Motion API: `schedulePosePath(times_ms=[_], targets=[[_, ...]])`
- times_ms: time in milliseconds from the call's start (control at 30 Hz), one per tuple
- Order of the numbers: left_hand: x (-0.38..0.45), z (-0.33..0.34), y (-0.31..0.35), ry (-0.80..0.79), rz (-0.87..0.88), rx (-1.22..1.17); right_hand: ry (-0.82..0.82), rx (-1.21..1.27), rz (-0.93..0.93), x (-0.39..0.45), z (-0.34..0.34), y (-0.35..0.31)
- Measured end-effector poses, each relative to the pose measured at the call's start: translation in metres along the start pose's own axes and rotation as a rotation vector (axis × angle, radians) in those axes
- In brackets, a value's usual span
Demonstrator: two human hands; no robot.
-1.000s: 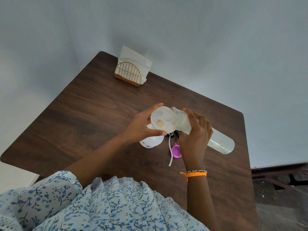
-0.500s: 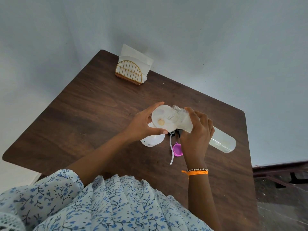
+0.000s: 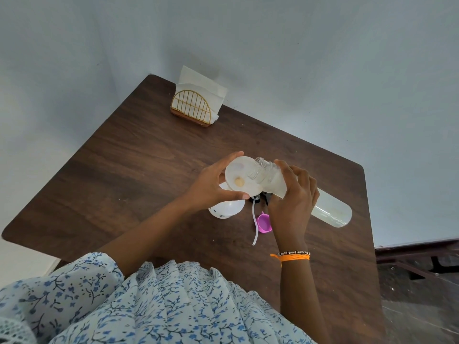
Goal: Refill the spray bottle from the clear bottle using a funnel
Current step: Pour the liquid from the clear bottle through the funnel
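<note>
The left hand (image 3: 211, 187) holds the white funnel (image 3: 242, 177) by its rim, thumb on the near side and fingers on the far side. The right hand (image 3: 293, 194) is wrapped around the clear bottle (image 3: 330, 211) near its neck. The bottle is tipped over, with its open mouth resting over the funnel's bowl. The funnel sits on top of the white spray bottle (image 3: 227, 209), which stands on the brown table (image 3: 124, 170).

The pouring looks like it is going on right now, though I cannot see any liquid running. The spray top (image 3: 258, 198) (the black part with the long thin tube) is off and lies on the table just behind the hands. A small pink cap (image 3: 264, 223) lies close by. I think what is left is to finish pouring, take the funnel off and screw both tops back on.

Counting: two hands, one funnel, one clear bottle, one spray bottle, one spray top, one pink cap. One napkin holder (image 3: 196, 106) stands at the far corner.
</note>
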State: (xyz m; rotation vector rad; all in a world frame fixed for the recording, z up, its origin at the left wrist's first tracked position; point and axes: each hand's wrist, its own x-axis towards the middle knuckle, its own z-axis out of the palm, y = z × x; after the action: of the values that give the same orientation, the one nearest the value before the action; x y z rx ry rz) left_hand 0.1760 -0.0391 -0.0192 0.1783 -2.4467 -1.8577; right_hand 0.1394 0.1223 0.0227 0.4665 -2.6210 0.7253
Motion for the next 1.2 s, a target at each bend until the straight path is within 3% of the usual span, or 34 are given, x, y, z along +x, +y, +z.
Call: schedulePosePath(times_ms=[1200], targets=[[0.0001, -0.0006, 0.0001, -0.007, -0.002, -0.016, -0.001, 0.009, 0.012, 0.0007, 0.0014, -0.0007]])
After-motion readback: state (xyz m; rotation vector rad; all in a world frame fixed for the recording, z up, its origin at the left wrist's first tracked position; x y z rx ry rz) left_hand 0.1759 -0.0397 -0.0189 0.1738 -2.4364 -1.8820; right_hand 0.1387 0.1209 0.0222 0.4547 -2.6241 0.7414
